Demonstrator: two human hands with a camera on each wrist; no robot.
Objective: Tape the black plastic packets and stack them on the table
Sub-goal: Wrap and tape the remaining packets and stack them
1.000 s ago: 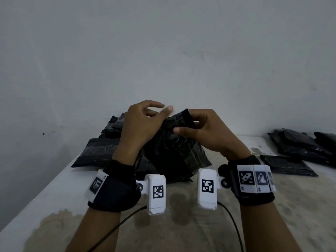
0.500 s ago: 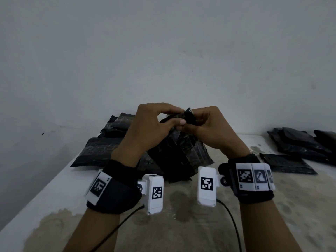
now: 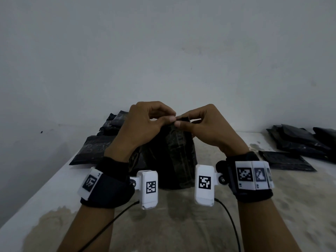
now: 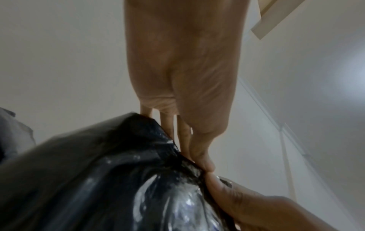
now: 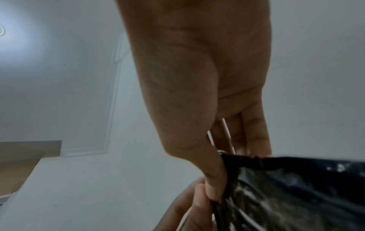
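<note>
A black plastic packet point(image 3: 174, 155) stands upright on the table point(image 3: 181, 224) between my wrists, its top gathered. My left hand point(image 3: 145, 122) and right hand point(image 3: 205, 124) meet above it, and both pinch the gathered top edge point(image 3: 183, 119) with thumb and fingertips. In the left wrist view the crinkled black packet point(image 4: 118, 179) fills the lower half, pinched by my left fingertips point(image 4: 203, 164). The right wrist view shows the packet point(image 5: 296, 187) held under my right thumb point(image 5: 213, 187). I can see no tape.
A heap of black packets point(image 3: 101, 142) lies at the back left against the wall. More black packets point(image 3: 300, 142) lie at the right, one flat point(image 3: 283, 160) in front. The table's left edge runs diagonally. Cables trail from both wrist cameras.
My hands have come together at the packet's top. The packet has turned from tilted and spread to upright and narrow, and the left fingers have gone from loose to pinching.
</note>
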